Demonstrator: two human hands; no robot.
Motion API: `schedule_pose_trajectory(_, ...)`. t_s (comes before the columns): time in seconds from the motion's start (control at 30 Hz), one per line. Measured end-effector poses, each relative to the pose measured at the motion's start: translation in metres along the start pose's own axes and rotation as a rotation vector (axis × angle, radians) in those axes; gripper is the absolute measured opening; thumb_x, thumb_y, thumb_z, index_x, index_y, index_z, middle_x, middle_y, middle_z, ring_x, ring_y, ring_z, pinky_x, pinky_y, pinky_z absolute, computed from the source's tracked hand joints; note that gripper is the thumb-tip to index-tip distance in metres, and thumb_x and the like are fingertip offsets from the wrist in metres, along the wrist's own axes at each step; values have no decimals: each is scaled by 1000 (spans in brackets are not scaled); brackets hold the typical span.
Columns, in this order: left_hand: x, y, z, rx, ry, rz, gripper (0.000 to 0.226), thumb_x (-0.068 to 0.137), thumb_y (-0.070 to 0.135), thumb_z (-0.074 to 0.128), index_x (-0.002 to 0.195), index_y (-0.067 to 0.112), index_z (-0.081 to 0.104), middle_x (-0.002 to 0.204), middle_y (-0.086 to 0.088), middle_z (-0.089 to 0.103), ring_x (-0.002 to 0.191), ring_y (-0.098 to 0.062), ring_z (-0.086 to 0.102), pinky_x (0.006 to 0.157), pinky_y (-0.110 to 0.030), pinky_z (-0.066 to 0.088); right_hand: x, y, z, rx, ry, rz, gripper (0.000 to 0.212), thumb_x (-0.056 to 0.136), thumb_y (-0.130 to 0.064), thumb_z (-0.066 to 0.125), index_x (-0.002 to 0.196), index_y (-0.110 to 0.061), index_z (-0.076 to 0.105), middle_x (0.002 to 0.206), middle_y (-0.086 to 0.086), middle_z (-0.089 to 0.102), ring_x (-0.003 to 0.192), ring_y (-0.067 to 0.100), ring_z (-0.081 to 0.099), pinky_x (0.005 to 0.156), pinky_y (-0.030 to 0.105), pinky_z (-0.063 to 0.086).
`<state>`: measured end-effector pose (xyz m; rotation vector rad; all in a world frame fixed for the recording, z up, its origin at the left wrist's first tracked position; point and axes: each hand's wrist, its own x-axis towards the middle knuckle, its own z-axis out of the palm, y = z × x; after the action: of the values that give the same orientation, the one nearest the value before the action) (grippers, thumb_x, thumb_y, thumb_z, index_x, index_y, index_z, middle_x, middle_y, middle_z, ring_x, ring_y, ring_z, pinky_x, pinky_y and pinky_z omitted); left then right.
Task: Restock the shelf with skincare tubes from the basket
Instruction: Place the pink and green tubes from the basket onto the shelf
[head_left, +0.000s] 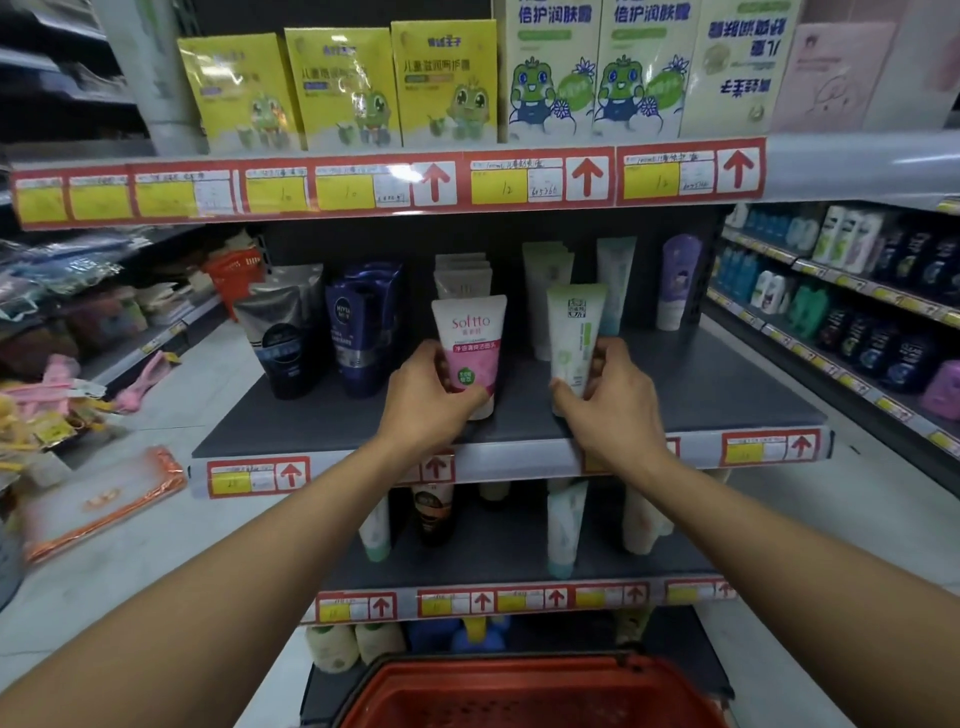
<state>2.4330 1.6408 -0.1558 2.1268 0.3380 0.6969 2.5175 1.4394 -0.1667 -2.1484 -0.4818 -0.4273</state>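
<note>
A pink and white Softto tube (470, 340) stands upright near the front of the dark middle shelf (727, 395), and my left hand (426, 395) grips its lower part. A green and white tube (574, 338) stands upright to its right, held at its lower part by my right hand (613, 400). Behind each one stands a row of similar tubes. The red basket (530, 691) sits at the bottom of the view, below my arms; its contents are hidden.
Dark pouches (283, 332) and blue Nivea tubes (363, 327) stand on the shelf's left. A purple bottle (678, 283) stands at the back right. Yellow and white boxes fill the shelf above. Tubes stand on the shelf below. Aisle shelves run along both sides.
</note>
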Motion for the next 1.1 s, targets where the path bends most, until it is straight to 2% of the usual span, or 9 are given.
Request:
schedule_pose_trajectory(0.13,5,-9,3,-7,11,-30,43,82,33,84,118,24,63,98,13,73,89,1,68,74,-18,50,4,4,6,5,-4,4,51,83,-44,72,123,-26,47,115,-2,70,101,24,69,85,47,58)
schedule_pose_trajectory(0.27,4,-13,2,-9,-6,-42,45,84,37,84,118,29,57,99,19,69,87,9,63,65,-4,45,7,8,5,-51,-28,35,56,77,-47,73,122,-23,49,116,0,66,104,24,66,86,44,57)
schedule_pose_trajectory(0.37,7,-17,1,13,3,-54,41,81,37,87,114,27,63,98,17,71,90,4,67,72,-10,49,14,11,3,-205,-100,20,39,79,-47,71,103,-18,61,102,5,59,100,28,60,76,38,49)
schedule_pose_trajectory(0.43,10,-17,2,17,5,-75,42,79,35,88,113,25,66,97,14,73,89,1,68,73,-14,50,20,14,2,-257,-143,3,35,80,-49,71,96,-17,66,96,6,60,95,28,60,71,35,45)
schedule_pose_trajectory(0.6,23,-16,5,50,-12,-104,43,75,33,92,108,23,67,93,13,71,84,1,66,70,-15,49,41,20,6,-274,-190,46,43,73,-61,73,90,-21,70,93,3,70,85,26,67,67,37,56)
schedule_pose_trajectory(0.73,38,-18,5,88,-22,-107,42,75,35,92,106,26,66,93,16,69,87,0,65,71,-16,48,61,23,11,-299,-223,81,53,72,-65,77,102,-22,74,99,3,73,90,26,70,67,34,54)
schedule_pose_trajectory(0.83,48,-21,10,95,-9,-123,47,74,39,93,110,22,70,98,12,72,92,-7,68,81,-25,55,73,24,17,-293,-244,99,61,68,-70,77,109,-25,72,106,2,73,94,26,70,71,36,58)
schedule_pose_trajectory(1.0,58,-31,16,60,19,-112,47,72,45,93,107,29,66,96,16,70,94,-6,69,88,-33,59,83,26,28,-283,-259,64,74,60,-83,68,108,-26,71,105,1,74,94,25,70,69,33,54)
schedule_pose_trajectory(1.1,60,-34,18,41,13,-106,47,73,48,91,110,31,67,99,18,71,94,-3,68,92,-35,59,82,31,32,-219,-274,29,70,69,-78,72,112,-24,67,109,0,72,99,24,68,75,33,53)
